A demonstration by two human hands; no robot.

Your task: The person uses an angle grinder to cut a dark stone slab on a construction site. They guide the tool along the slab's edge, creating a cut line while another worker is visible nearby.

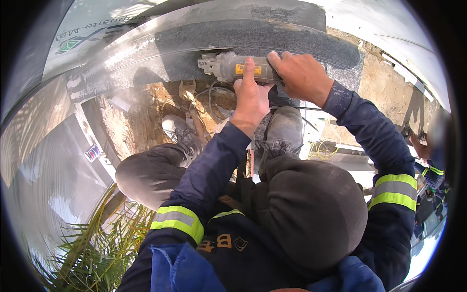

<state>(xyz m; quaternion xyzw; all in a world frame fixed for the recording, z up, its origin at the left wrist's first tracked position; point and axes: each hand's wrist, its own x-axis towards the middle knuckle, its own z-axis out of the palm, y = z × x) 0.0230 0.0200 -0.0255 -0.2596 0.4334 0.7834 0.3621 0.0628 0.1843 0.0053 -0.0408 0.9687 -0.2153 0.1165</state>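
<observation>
In the head view, I have both hands closed on a grey power tool (227, 67) with a yellow label. It lies lengthwise over the near edge of a long grey slab (194, 39), about midway between the slab's left and right ends, its head pointing toward the left end. I cannot tell whether the head touches the stone. My left hand (251, 100) grips the body from the near side, thumb laid across the label, its other fingers mostly hidden beneath. My right hand (305, 78) is curled over the rear end, toward the slab's right end. Below the near edge, my left shoe (182, 134) stands on rough ground, my right shoe (283, 134) beneath the tool's rear. A yellow-green cord (322, 150) lies coiled right of that shoe. Palm fronds (99, 248) spread well away, beyond the slab's near left corner.
</observation>
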